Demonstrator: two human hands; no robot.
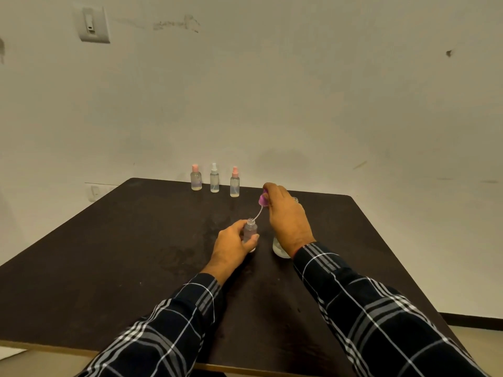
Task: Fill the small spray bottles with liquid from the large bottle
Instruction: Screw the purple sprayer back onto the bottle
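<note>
My left hand (pixel 231 247) grips a small clear spray bottle (pixel 250 231) that stands upright on the dark table (pixel 109 240), its neck uncovered. My right hand (pixel 285 216) pinches a purple spray cap (pixel 263 198); the cap's thin dip tube (pixel 258 213) curves down with its tip at the bottle's mouth. The large clear bottle (pixel 279 247) stands right behind my right wrist, mostly hidden by it. Three more small spray bottles stand in a row at the table's far edge: pink-capped (pixel 196 177), white-capped (pixel 214 178) and pink-capped (pixel 235 182).
A pale wall rises directly behind the table. A wall switch (pixel 92 24) sits high at the left. Wet smears show on the tabletop around the held bottle. The table's front edge runs close below my sleeves.
</note>
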